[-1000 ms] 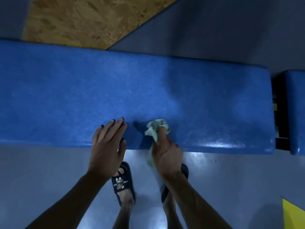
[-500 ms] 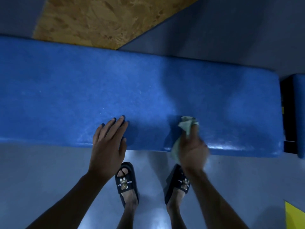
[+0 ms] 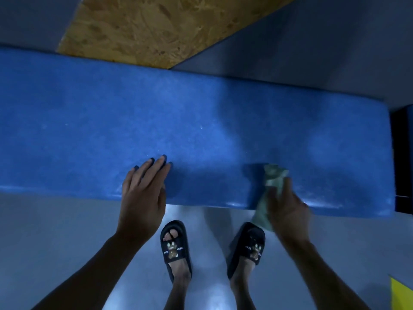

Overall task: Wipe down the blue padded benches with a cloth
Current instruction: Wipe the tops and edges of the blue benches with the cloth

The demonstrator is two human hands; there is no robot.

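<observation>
R hand (image 3: 288,211) grips a crumpled pale-green cloth (image 3: 273,175) at the near edge of the blue padded bench (image 3: 201,130), approx 4 o'clock in view. Fingers curled round the cloth, one finger laid up along it; the wad's top sits on the pad surface, its tail hangs down past the front lip toward the floor. R hand is a bit blurred, so exact finger placement can't be told.

L hand (image 3: 143,193) lies flat on the bench near edge at approx 7 o'clock, fingers straight and close together, tips on the pad, holding nothing. Looks like a brace.

Below: grey floor (image 3: 67,231), two feet in black slides (image 3: 175,245). Behind the bench at 12 o'clock, a chipboard panel (image 3: 134,25). Another blue pad edge w/ a dark gap shows at far 3 o'clock.

Step in hand, as I judge it: wiping the front edge, w/ the bench end at 3 o'clock not far off. To do it well: flatten the wad so more cloth meets the pad, keep firm even pressure, overlap passes, wrap over the rounded lip where sheen shows, carry right to the end corner. Far half of the pad toward 12 o'clock prob. still needs strokes; can't tell what's clean. Shift the L hand off its spot so that patch gets wiped too.
</observation>
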